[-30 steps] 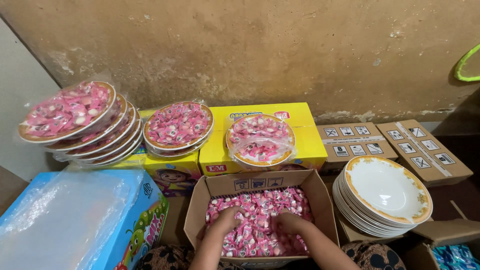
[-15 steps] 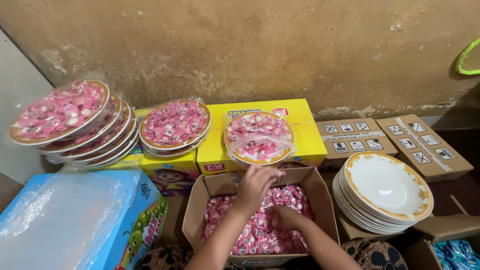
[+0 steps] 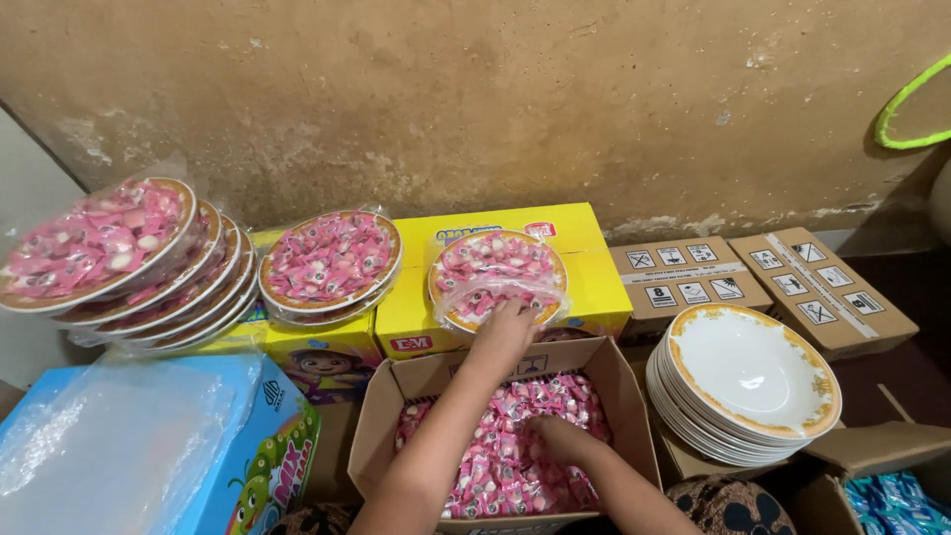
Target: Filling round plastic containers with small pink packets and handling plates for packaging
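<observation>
Left hand [image 3: 503, 335] reaches forward, fingers curled over the near rim of the candy plate [image 3: 497, 277]; grip looks clenched on the plate's plastic wrap, though the fingertips are partly hidden; plate sits on the yellow box [image 3: 594, 287], wrapped, filled with pink sweets. Right hand [image 3: 563, 441] lies low inside the open cardboard box [image 3: 391, 416], palm down among the loose pink candies [image 3: 495, 466]; whether that grip is released or clenched on sweets I cannot tell; fingers are buried.

Just left of the yellow box, a second wrapped plate [image 3: 330, 260] rests on a cartoon-printed box; further left, a leaning stack of wrapped plates [image 3: 119, 253]. Right of the open box, a stack of empty white plates [image 3: 753, 381] with gold rims; behind them two closed brown cartons [image 3: 753, 277]. Near left, a blue box [image 3: 149, 456] under clear plastic.
</observation>
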